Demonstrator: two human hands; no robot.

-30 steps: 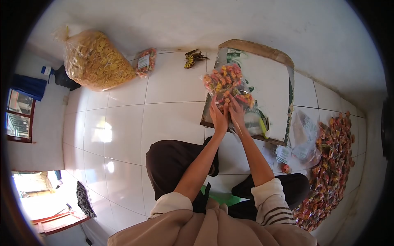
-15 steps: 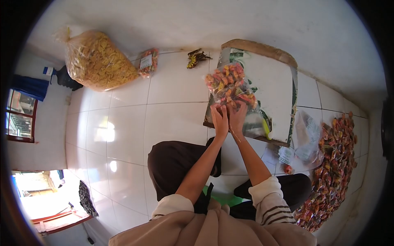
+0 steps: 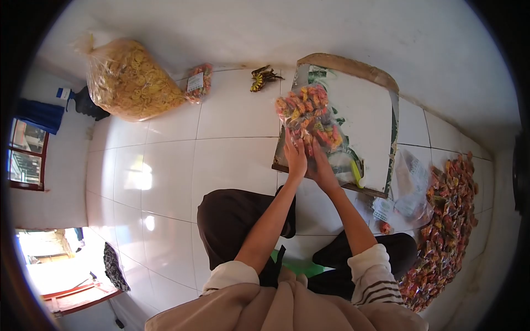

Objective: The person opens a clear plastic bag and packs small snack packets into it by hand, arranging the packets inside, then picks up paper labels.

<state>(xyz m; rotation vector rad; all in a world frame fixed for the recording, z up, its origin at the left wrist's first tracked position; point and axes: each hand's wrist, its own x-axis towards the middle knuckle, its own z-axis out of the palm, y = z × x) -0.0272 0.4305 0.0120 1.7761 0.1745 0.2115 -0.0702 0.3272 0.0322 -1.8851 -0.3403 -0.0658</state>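
A clear plastic bag of small red, orange and yellow wrapped pieces (image 3: 305,106) lies over the left part of a low white board (image 3: 361,118). My left hand (image 3: 296,155) is at the near end of the bag, its fingers stretched along the plastic. Beside it, my right hand (image 3: 321,165) touches the same end from the right, partly in shade. Both hands are close together, and the fingertips are partly lost against the bag. A yellow-green cutter (image 3: 356,173) rests on the board's near edge, right of my right hand.
Many wrapped pieces (image 3: 448,220) are heaped on the floor at right, beside clear printed bags (image 3: 411,187). Along the wall stand a big sack of yellow rings (image 3: 132,81) and a small labelled bag (image 3: 197,84). Bananas (image 3: 257,83) lie near the board.
My right hand has shifted slightly down and right along the bag's near end, with its fingers less bent. My left hand's fingers have straightened along the plastic since half a second ago.
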